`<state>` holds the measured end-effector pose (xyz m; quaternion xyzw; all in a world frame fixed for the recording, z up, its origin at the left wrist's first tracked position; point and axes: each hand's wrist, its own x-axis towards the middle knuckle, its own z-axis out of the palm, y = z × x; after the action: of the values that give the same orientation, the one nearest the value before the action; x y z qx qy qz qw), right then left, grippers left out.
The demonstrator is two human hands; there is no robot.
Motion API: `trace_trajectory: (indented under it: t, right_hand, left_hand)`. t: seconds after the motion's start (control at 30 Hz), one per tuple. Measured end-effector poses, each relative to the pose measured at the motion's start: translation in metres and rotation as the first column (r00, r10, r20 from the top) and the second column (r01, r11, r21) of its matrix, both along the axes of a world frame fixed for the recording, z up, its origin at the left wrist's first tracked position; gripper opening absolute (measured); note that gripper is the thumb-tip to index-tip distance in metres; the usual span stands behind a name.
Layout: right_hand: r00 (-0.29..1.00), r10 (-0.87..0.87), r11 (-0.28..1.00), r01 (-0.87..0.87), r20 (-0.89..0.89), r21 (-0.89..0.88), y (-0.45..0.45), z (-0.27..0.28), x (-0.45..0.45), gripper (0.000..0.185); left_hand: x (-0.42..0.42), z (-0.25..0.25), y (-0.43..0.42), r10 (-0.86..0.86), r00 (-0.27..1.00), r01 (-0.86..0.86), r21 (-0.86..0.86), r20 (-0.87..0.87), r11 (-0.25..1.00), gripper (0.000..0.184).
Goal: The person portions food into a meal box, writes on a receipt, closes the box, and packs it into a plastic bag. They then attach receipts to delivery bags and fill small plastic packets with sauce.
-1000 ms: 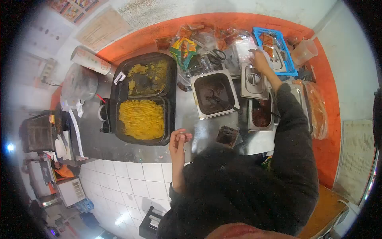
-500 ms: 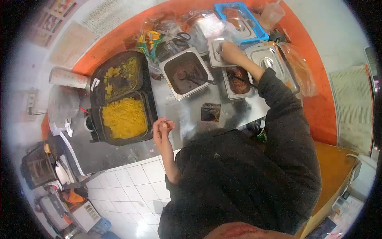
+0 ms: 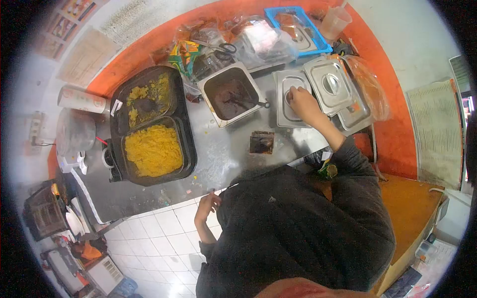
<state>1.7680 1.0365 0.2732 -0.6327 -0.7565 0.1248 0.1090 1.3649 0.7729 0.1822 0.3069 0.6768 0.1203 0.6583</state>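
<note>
My right hand [image 3: 304,104] has its fingers closed on the handle of a rectangular steel lid [image 3: 288,119]. That lid lies over the smaller steel food pan, hiding the reddish-brown food. Immediately right, another steel lid [image 3: 330,94] with an oval handle recess rests on a steel pan. A deeper steel pan [image 3: 222,120] to the left holds dark brown sauce and a black-handled utensil [image 3: 258,104]. My left hand [image 3: 207,204] hangs just off the counter's front edge, fingers loosely bent and holding nothing. Between the pans and my body lies a small dark packet [image 3: 262,142].
A black two-section pan [image 3: 191,149] with yellow food [image 3: 153,150] stands on the left of the steel counter [image 3: 213,164]. Along the back wall are plastic bags [image 3: 258,37], scissors [image 3: 226,48], a blue basket [image 3: 325,48] and a clear jug [image 3: 336,22].
My right hand brought the lid down and toward me, from behind the smaller pan to over it. My left hand dropped from above the counter to below its front edge.
</note>
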Motion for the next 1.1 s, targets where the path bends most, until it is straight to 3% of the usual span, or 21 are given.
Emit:
trace_trajectory:
  t: [0.03, 0.07, 0.1, 0.17, 0.27, 0.43, 0.57, 0.6, 0.63, 0.73, 0.8, 0.83, 0.9, 0.97, 1.1]
  right_hand:
    - [1.000, 0.016, 0.999, -0.016, 0.003, 0.034, -0.001, 0.003, -0.001, 0.020]
    - [0.999, 0.022, 1.000, -0.022, 0.034, -0.002, 0.005, 0.000, 0.000, 0.019]
    - [0.999, 0.032, 0.999, -0.032, 0.038, -0.003, 0.008, -0.002, 0.000, 0.019]
    - [1.000, 0.005, 0.998, -0.003, -0.030, 0.057, 0.015, -0.006, -0.001, 0.016]
    - [0.998, 0.060, 0.997, -0.060, -0.003, 0.050, 0.017, 0.003, 0.001, 0.016]
    - [0.988, 0.148, 0.986, -0.144, 0.045, -0.089, 0.023, 0.013, 0.001, 0.019]
    - [0.987, 0.157, 0.981, -0.161, -0.043, -0.110, 0.029, 0.014, 0.005, 0.026]
    - [0.985, 0.171, 0.979, -0.171, -0.006, -0.115, 0.036, 0.003, 0.011, 0.028]
    - [0.983, 0.183, 0.977, -0.183, -0.006, -0.109, 0.041, 0.005, 0.010, 0.028]
    - [0.971, 0.212, 0.966, -0.192, 0.108, -0.172, 0.055, 0.010, 0.009, 0.024]
    - [0.887, 0.407, 0.901, -0.349, 0.220, -0.259, 0.081, 0.019, 0.010, 0.019]
    - [0.885, 0.409, 0.901, -0.352, 0.223, -0.255, 0.096, 0.029, 0.008, 0.019]
    - [0.907, 0.403, 0.914, -0.393, 0.119, -0.104, 0.134, 0.053, 0.000, 0.016]
    - [0.929, 0.359, 0.933, -0.354, 0.090, -0.062, 0.176, 0.061, -0.011, 0.015]
    - [0.931, 0.340, 0.937, -0.348, 0.128, 0.037, 0.257, 0.000, -0.003, 0.017]
  left_hand:
    - [-0.001, -0.006, -0.005, 0.119, 0.992, -0.120, 0.030, 0.046, 0.992, 0.052]
    - [-0.004, -0.011, -0.010, 0.167, 0.985, -0.163, -0.079, 0.048, 0.983, 0.045]
    - [-0.005, -0.019, -0.018, 0.176, 0.983, -0.172, -0.081, 0.051, 0.982, 0.045]
    - [-0.006, -0.045, -0.042, 0.349, 0.928, -0.344, -0.067, 0.127, 0.937, 0.043]
    - [0.008, -0.068, -0.069, 0.276, 0.961, -0.275, 0.129, 0.010, 0.953, 0.040]
    - [0.035, -0.078, -0.090, 0.475, 0.864, -0.479, -0.019, 0.167, 0.877, 0.039]
    - [0.034, -0.071, -0.107, 0.651, 0.719, -0.619, -0.201, 0.243, 0.759, 0.039]
    - [0.029, -0.086, -0.115, 0.494, 0.838, -0.497, -0.050, 0.231, 0.866, 0.034]
    - [0.029, -0.086, -0.122, 0.448, 0.872, -0.456, -0.005, 0.199, 0.890, 0.034]
    - [0.034, -0.088, -0.134, 0.439, 0.890, -0.445, 0.021, 0.122, 0.895, 0.034]
    - [0.039, -0.089, -0.137, 0.459, 0.884, -0.463, 0.032, 0.092, 0.886, 0.035]
    - [0.041, -0.089, -0.141, 0.469, 0.880, -0.473, 0.039, 0.078, 0.880, 0.035]
    - [0.045, -0.089, -0.143, 0.483, 0.874, -0.485, 0.055, 0.054, 0.873, 0.035]
    - [0.050, -0.089, -0.147, 0.502, 0.864, -0.503, 0.068, 0.037, 0.861, 0.036]
    - [0.059, -0.089, -0.151, 0.539, 0.843, -0.536, 0.101, 0.004, 0.838, 0.037]
